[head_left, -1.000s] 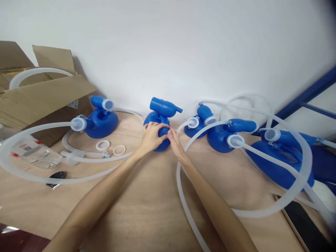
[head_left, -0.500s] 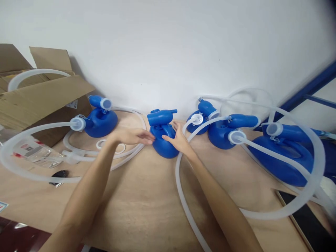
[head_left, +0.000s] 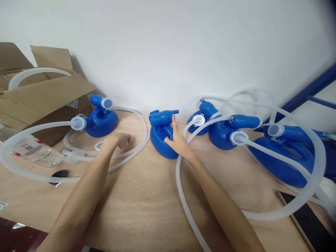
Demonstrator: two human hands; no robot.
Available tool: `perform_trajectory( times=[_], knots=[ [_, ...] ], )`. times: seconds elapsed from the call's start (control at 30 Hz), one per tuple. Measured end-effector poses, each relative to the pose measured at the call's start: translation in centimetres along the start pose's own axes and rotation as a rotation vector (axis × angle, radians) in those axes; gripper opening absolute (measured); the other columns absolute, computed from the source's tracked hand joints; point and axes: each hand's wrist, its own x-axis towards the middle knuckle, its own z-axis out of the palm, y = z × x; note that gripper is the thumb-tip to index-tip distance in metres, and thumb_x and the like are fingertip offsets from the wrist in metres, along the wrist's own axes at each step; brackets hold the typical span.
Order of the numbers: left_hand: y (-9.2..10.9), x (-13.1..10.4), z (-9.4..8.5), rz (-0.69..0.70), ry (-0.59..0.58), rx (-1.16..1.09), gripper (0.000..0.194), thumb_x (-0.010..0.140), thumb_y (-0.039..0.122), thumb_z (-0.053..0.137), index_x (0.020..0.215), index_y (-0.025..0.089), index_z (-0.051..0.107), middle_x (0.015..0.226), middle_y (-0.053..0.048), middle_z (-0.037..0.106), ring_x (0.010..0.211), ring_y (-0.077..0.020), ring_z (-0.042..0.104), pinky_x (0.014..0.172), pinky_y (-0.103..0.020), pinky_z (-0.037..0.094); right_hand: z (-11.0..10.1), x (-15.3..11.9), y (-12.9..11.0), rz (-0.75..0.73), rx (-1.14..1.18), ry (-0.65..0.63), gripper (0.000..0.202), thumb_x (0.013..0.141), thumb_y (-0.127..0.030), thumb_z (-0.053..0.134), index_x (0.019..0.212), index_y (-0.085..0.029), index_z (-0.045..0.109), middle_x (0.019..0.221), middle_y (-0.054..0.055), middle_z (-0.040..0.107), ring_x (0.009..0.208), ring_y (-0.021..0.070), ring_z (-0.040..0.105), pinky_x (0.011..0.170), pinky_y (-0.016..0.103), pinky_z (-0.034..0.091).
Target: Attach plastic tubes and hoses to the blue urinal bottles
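Note:
A blue plastic urinal bottle (head_left: 162, 145) with a handle and a wide neck stands at the middle of the table, its neck lying towards the left with no hose on it. My right hand (head_left: 180, 140) holds it from the right side, thumb at the handle and forefinger up along the neck. To the left, my left hand (head_left: 122, 141) is closed with curled fingers on one of two joined white rings. The other white ring (head_left: 98, 145) shows beside the wrist; the gripped part is mostly hidden.
Another blue bottle (head_left: 101, 122) with a hose stands left, by an open cardboard box (head_left: 47, 101). Several more blue bottles (head_left: 223, 134) stand right, their clear hoses (head_left: 185, 203) looping over the table. A clear bottle (head_left: 39, 152), a black clip (head_left: 59, 177) and a dark tablet (head_left: 309, 220) lie around.
My left hand has left the middle bottle, moved left and closed over the white rings. My right hand stays at the bottle, its forefinger now raised onto the neck.

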Motion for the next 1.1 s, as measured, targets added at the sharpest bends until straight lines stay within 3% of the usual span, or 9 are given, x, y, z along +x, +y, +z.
perform_trajectory(
  times=[0.1,0.23,0.33,0.4,0.47,0.57,0.77,0.93,1.1],
  knots=[
    [1.0,0.0,-1.0,0.047,0.018,-0.018,0.017,0.047,0.033,0.073,0.059,0.024,0.064,0.059,-0.002,0.065,0.056,-0.0204,0.058,0.058,-0.031,0.047,-0.2,0.1,0.1,0.02,-0.014,0.031,0.108,0.087,-0.022,0.057,0.17,-0.018,-0.011,0.153,0.019,0.052,0.141,0.034,0.052,0.122,0.057,0.038],
    [3.7,-0.1,-2.0,0.121,0.325,-0.123,0.022,0.075,0.042,0.063,0.071,0.023,0.054,0.072,-0.003,0.062,0.071,-0.0203,0.061,0.066,-0.03,0.048,-0.6,0.2,-0.2,0.036,-0.01,0.036,0.115,0.083,-0.021,0.06,0.169,-0.018,-0.015,0.14,0.018,0.059,0.131,0.0341,0.056,0.117,0.057,0.043],
    [6.7,-0.6,-1.5,0.196,0.561,-0.469,0.026,0.086,0.046,0.061,0.08,0.023,0.049,0.074,-0.001,0.059,0.067,-0.0165,0.06,0.061,-0.027,0.049,-0.8,0.1,-0.6,0.051,0.005,0.036,0.119,0.081,-0.02,0.062,0.168,-0.013,-0.019,0.136,0.019,0.06,0.128,0.0343,0.058,0.116,0.056,0.046],
    [8.7,-0.9,-0.7,0.279,0.613,-0.776,0.031,0.082,0.046,0.071,0.082,0.022,0.052,0.071,0.0,0.06,0.063,-0.0146,0.06,0.056,-0.025,0.048,-1.0,0.0,-0.7,0.054,0.014,0.031,0.121,0.08,-0.02,0.063,0.166,-0.01,-0.022,0.133,0.019,0.061,0.125,0.0338,0.06,0.115,0.054,0.047],
    [10.3,-1.3,0.1,0.334,0.549,-0.95,0.032,0.079,0.045,0.078,0.081,0.019,0.059,0.072,-0.001,0.064,0.064,-0.0143,0.062,0.058,-0.025,0.052,-1.1,0.0,-0.8,0.054,0.029,0.019,0.123,0.079,-0.019,0.064,0.165,-0.009,-0.024,0.129,0.018,0.064,0.122,0.0329,0.061,0.114,0.052,0.049],
    [11.2,-1.5,0.7,0.337,0.469,-1.012,0.033,0.078,0.045,0.081,0.086,0.016,0.071,0.079,-0.004,0.07,0.071,-0.0159,0.066,0.069,-0.029,0.058,-1.2,0.1,-0.8,0.063,0.056,0.004,0.123,0.078,-0.018,0.064,0.167,-0.01,-0.02,0.129,0.017,0.064,0.122,0.0327,0.062,0.115,0.051,0.047],
    [9.7,-0.7,0.7,0.369,0.481,-1.071,0.041,0.074,0.037,0.086,0.108,0.016,0.08,0.097,-0.007,0.076,0.095,-0.0215,0.07,0.088,-0.034,0.056,-1.5,0.3,-0.6,0.077,0.102,-0.015,0.12,0.076,-0.016,0.067,0.169,-0.014,-0.01,0.135,0.018,0.063,0.123,0.0336,0.062,0.114,0.052,0.046],
    [9.2,-0.6,0.5,0.406,0.338,-1.159,0.049,0.067,0.028,0.095,0.112,0.017,0.081,0.087,-0.003,0.073,0.084,-0.0171,0.068,0.087,-0.032,0.055,-1.7,0.4,-0.4,0.013,0.119,-0.045,0.115,0.076,-0.015,0.067,0.17,-0.024,0.003,0.144,0.017,0.056,0.126,0.0343,0.06,0.113,0.056,0.047],
    [9.0,-0.3,0.8,0.4,0.262,-1.188,0.061,0.06,0.027,0.1,0.118,0.018,0.082,0.083,-0.002,0.073,0.08,-0.0174,0.068,0.095,-0.038,0.054,-1.9,0.7,-0.1,0.0,0.173,-0.051,0.115,0.073,-0.012,0.068,0.169,-0.027,0.006,0.144,0.017,0.054,0.124,0.0349,0.062,0.112,0.058,0.049]
  ],
)
